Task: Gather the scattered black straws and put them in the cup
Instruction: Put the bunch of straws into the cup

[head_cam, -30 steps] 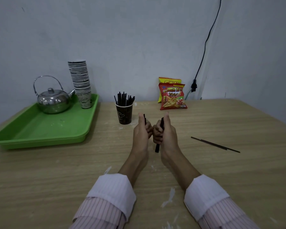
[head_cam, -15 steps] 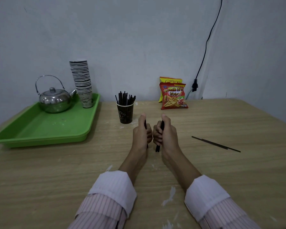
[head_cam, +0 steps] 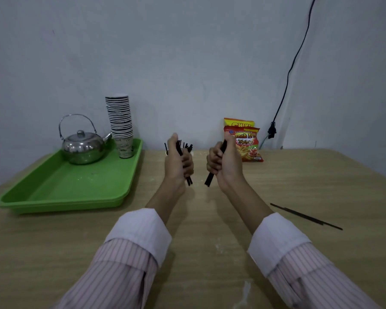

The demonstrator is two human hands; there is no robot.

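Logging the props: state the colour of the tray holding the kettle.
Bright green. The tray shows plainly in the head view, left on the table.

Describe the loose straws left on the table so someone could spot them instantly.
Start at the wooden table and look right of the right hand. The loose straws lie flat there, thin and black, while the other straws visible are gripped upright in the fists.

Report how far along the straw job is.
Done: some straws show behind the left hand, where the mostly hidden cup seems to stand. In hand: the left hand grips a straw bundle, and the right hand grips another bundle; neither is in the cup yet. Left: loose straws lie on the table to the right.
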